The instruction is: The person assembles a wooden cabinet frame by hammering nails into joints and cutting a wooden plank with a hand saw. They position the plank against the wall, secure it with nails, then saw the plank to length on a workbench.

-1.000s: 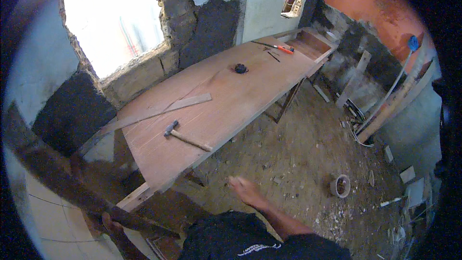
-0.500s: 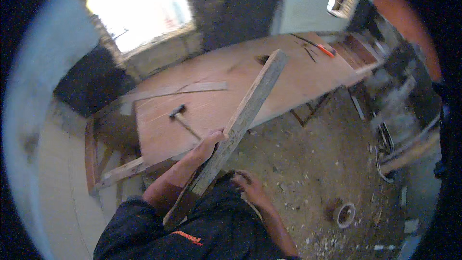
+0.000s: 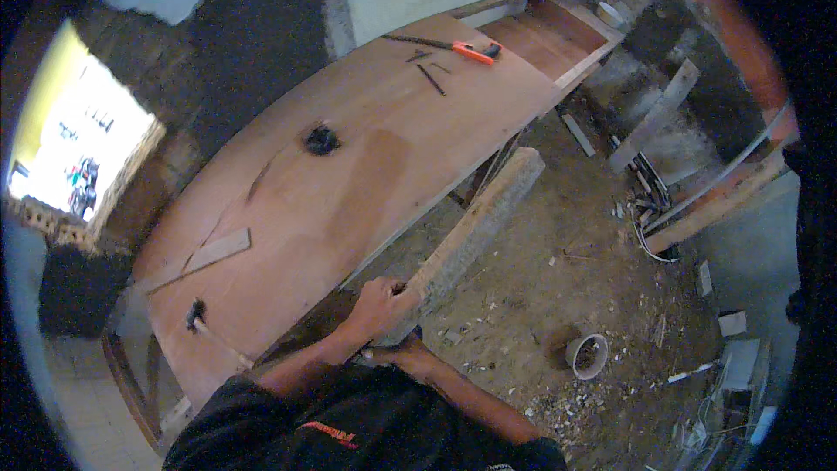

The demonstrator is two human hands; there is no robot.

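A rough wooden plank (image 3: 479,218), grey on its broad face and paler along one edge, slants up and right in front of me. Closed around it near its lower end is my left hand (image 3: 384,307). My right hand (image 3: 403,356) is lower, against the plank's bottom end, its fingers partly hidden but seeming to grip it. To the left lies a large wooden panel (image 3: 288,209) with a dark, ragged hole (image 3: 321,139). A hammer (image 3: 197,318) and a thin wood strip (image 3: 218,249) rest on its near left part.
An orange-handled saw (image 3: 475,52) and several dark slender pieces (image 3: 431,78) lie toward the panel's far end. On the littered floor (image 3: 514,323) stands a pale bucket (image 3: 586,356). Boards and a bent strip (image 3: 715,183) lean at right. A bright wall opening (image 3: 83,131) is at left.
My view has turned to the right. The plank has swung lower and off the panel, out over the floor. My right hand has come from beside my body to the plank's lower end.
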